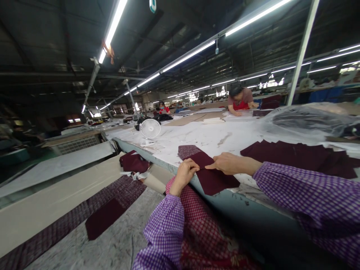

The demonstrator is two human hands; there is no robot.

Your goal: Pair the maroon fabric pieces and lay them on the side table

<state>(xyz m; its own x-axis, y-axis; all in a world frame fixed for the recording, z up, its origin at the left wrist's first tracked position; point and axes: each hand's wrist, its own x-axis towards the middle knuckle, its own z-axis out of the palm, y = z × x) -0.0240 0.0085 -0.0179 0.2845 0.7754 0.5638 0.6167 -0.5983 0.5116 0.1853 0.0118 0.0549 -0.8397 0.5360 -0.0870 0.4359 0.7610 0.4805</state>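
A maroon fabric piece [216, 182] with a pointed end lies at the table's near edge, partly overhanging it. A speckled part [189, 150] shows at its far end. My left hand [185, 173] pinches the fabric's left side near a crosswise crease, thumb and fingers pressed together. From the right, my right hand [227, 163] meets the same crease with its index fingertip; the other fingers are curled down against the cloth, their undersides hidden. The two hands' fingertips are a short gap apart.
A fanned stack of maroon pieces [298, 155] lies right of my right hand, with clear plastic sheeting [303, 120] behind. A white fan [150, 128] stands on the table. Lower left, a long speckled strip [64, 213] carries another maroon piece [104, 219]. A co-worker [240, 99] leans over the far side.
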